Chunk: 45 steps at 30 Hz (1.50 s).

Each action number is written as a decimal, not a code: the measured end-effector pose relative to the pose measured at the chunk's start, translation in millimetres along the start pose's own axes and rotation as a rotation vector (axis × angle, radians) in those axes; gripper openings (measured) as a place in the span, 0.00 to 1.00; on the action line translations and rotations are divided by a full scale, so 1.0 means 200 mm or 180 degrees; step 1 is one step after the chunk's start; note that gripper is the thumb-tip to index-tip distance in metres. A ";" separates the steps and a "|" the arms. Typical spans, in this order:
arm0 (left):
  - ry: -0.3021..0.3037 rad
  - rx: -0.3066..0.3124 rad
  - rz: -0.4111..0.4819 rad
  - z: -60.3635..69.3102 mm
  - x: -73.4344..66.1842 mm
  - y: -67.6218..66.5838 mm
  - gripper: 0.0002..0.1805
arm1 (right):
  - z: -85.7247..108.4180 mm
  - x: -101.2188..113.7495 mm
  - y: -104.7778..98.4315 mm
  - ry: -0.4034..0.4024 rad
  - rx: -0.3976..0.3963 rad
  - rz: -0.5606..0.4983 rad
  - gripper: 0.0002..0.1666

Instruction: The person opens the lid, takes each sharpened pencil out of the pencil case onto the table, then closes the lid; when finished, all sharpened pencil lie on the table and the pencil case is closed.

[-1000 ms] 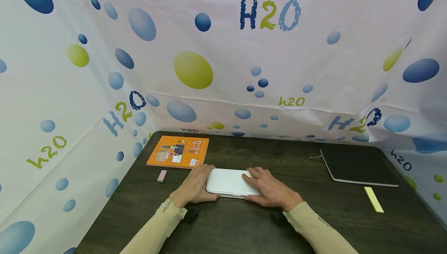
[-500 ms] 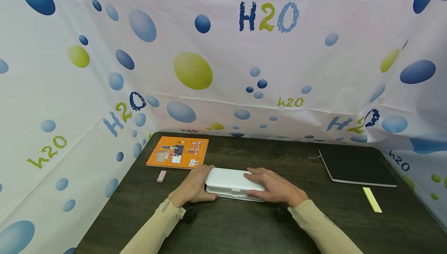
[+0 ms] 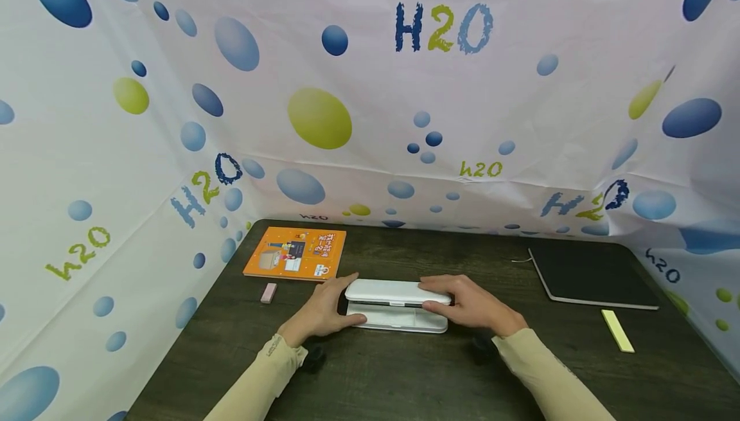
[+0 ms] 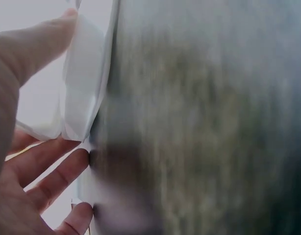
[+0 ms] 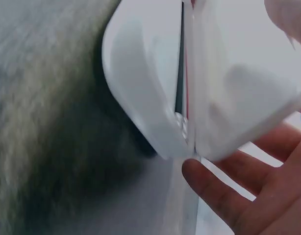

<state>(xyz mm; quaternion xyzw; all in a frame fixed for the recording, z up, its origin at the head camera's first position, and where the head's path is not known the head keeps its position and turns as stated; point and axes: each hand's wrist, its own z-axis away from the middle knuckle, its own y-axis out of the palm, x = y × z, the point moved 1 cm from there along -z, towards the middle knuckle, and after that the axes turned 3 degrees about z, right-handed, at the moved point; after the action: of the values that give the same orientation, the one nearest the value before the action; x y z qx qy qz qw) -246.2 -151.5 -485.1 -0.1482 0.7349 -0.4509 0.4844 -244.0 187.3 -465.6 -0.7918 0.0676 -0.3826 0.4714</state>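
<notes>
A white hinged pencil case (image 3: 378,316) lies on the dark table with its lid (image 3: 383,290) partly raised. My left hand (image 3: 320,310) grips the left end, thumb at the front edge and fingers round the end. With thumb and fingers, my right hand (image 3: 473,306) holds the lid's right end. The right wrist view looks into the gap between base (image 5: 136,73) and lid (image 5: 253,83); a thin dark strip and a thin red one show there, too narrow to identify. In the left wrist view, my thumb lies across the case (image 4: 87,73).
An orange picture-covered book (image 3: 297,252) lies at the back left, with a small pink eraser (image 3: 268,293) in front of it. On the right are a black notebook (image 3: 590,273) and a pale yellow strip (image 3: 618,331). Patterned sheeting (image 3: 370,151) stands behind the table.
The lid has gone from down to partly raised, tilting up at its front edge. My right hand has moved right and up with it; my left hand has stayed at the left end.
</notes>
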 end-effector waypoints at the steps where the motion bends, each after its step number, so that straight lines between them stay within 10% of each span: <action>1: 0.0006 -0.0011 -0.0001 0.00 0.00 0.00 0.50 | 0.01 -0.01 -0.01 0.0024 0.0001 -0.0036 0.27; 14: -0.0156 0.0000 -0.0047 -0.01 -0.01 0.02 0.53 | 0.04 -0.03 -0.10 0.0164 -0.0087 -0.0188 0.21; 32: -0.0120 0.0011 0.0096 0.01 -0.01 0.03 0.64 | -0.07 -0.08 -0.12 0.0797 -0.1218 -0.0518 0.19; 45: 0.0268 0.0201 -0.0361 0.02 -0.03 0.02 0.49 | -0.07 -0.22 -0.05 0.0896 -0.1307 -0.0113 0.30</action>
<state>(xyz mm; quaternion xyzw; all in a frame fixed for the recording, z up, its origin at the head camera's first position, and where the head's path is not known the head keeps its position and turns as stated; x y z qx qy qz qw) -239.8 -147.5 -485.7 -0.1552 0.7304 -0.5064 0.4312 -286.4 204.4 -477.8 -0.8109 0.1949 -0.4756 0.2798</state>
